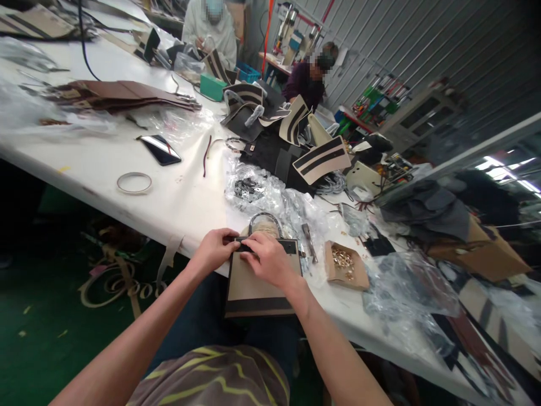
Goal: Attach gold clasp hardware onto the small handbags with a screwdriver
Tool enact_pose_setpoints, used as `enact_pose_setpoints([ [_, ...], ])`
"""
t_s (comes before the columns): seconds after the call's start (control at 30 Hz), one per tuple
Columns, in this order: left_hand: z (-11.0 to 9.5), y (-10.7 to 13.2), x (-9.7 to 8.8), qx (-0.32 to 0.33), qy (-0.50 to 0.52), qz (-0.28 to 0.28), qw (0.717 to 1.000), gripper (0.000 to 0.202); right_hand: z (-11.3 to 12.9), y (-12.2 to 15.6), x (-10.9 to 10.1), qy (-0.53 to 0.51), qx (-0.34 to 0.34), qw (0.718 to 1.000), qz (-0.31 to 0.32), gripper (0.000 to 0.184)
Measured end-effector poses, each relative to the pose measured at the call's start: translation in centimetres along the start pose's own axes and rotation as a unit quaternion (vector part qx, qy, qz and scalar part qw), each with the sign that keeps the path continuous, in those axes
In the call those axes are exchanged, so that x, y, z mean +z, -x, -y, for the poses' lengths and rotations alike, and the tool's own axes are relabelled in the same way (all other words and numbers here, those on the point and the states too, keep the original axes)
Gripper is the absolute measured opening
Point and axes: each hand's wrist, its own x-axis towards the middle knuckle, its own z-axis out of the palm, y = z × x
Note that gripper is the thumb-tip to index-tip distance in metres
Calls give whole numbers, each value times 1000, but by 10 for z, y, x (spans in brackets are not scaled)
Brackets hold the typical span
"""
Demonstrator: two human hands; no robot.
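Striped shirt [211, 378] at six o'clock, both arms reaching to the beige bag [253, 290] on the tabletop [186, 197] edge. Now the left hand [215, 246] pinches its black top band, fingers closed on it; the right hand [268, 260] clamps the same band. Box of gold fittings [344, 266] sits at the bag's three o'clock.

— Where does the view look from?
— From the person's head, above the near edge of the desk [181, 197], facing forward and down.
— How near?
— Very near: the left hand [213, 248] and right hand [268, 260], both on the tan bag [253, 287], lie low in the middle of the picture.
— And beyond?
— The desk slants away toward its far end, where two other people [211, 28] sit. The whole picture leans.
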Motion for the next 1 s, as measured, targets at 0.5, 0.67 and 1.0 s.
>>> enact_pose_setpoints([
  [0.5,14,0,0,19,22,13,999,40,-6,-2,14,-57,6,997,-45,15],
  [0.67,14,0,-1,12,45,15,999,40,-2,-1,10,-171,72,976,-110,24],
  [1.0,9,1,-4,12,56,21,998,39,9,-2,15,-289,202,928,-124,14],
])
